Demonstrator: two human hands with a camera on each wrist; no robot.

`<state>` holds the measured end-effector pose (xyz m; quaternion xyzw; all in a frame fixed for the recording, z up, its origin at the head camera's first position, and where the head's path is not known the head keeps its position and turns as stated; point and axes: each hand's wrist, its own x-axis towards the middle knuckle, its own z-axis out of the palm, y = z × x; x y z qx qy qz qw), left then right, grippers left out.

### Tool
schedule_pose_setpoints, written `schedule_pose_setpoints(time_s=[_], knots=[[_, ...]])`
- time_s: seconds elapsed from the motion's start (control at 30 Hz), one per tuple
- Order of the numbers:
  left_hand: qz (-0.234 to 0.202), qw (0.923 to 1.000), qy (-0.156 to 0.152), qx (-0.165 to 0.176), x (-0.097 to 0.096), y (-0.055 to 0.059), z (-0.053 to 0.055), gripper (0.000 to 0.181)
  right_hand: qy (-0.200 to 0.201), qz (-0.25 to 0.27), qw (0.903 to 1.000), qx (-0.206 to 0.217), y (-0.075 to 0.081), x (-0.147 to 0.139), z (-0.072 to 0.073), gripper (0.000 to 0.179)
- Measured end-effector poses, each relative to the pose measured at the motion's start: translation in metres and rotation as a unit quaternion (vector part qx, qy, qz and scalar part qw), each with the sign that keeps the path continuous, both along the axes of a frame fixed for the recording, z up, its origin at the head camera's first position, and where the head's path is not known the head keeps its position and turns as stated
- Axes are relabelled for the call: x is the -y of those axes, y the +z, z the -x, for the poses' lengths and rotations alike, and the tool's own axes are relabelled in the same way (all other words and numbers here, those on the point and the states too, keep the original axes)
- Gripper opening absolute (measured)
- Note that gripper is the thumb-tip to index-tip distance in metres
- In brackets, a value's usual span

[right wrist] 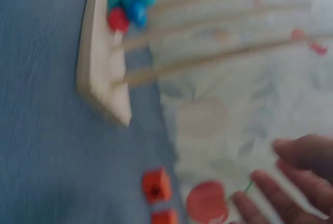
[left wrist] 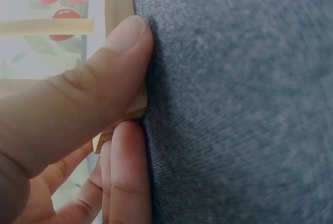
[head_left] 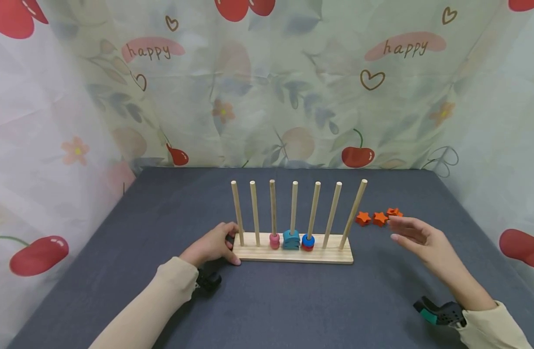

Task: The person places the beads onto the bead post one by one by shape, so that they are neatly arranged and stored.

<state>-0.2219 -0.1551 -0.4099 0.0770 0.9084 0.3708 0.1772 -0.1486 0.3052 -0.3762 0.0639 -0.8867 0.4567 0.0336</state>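
Note:
A wooden peg board with several upright pegs stands on the dark cloth. My left hand grips its left end, the thumb on the long front side and the fingers against the short end. Pink beads sit on the third peg from the left. On the middle peg are teal pieces, and the peg right of it carries a blue bead over a red one. My right hand, fingers extended and holding nothing, hovers beside three orange star beads right of the board.
Dark grey cloth covers the table. A printed curtain with cherries and flowers hangs behind and along both sides. Black wrist devices are strapped at both cuffs. The tall pegs stick up between the two hands.

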Motion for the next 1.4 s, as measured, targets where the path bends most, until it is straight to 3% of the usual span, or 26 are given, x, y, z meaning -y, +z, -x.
schedule_pose_setpoints(time_s=[0.2, 0.4, 0.7, 0.9, 1.4], knots=[[0.002, 1.0, 0.0, -0.001, 0.001, -0.001, 0.001, 0.073, -0.037, 0.009, 0.9987, -0.035, -0.017, -0.026, 0.008, 0.047], [-0.002, 1.0, 0.002, 0.001, 0.001, -0.001, 0.001, 0.073, -0.06, -0.062, 0.9962, -0.01, -0.028, -0.043, 0.017, 0.06], [-0.003, 1.0, 0.001, 0.002, 0.001, 0.0, 0.001, 0.072, -0.029, -0.115, 0.9913, 0.058, -0.04, -0.06, 0.024, 0.07], [0.0, 1.0, 0.002, 0.002, 0.0, -0.001, 0.001, 0.071, -0.017, -0.117, 0.9913, 0.057, -0.047, -0.066, 0.026, 0.066], [0.001, 1.0, 0.004, -0.002, 0.0, -0.002, 0.001, 0.071, -0.039, -0.143, 0.9866, 0.069, -0.055, -0.061, 0.032, 0.058]])
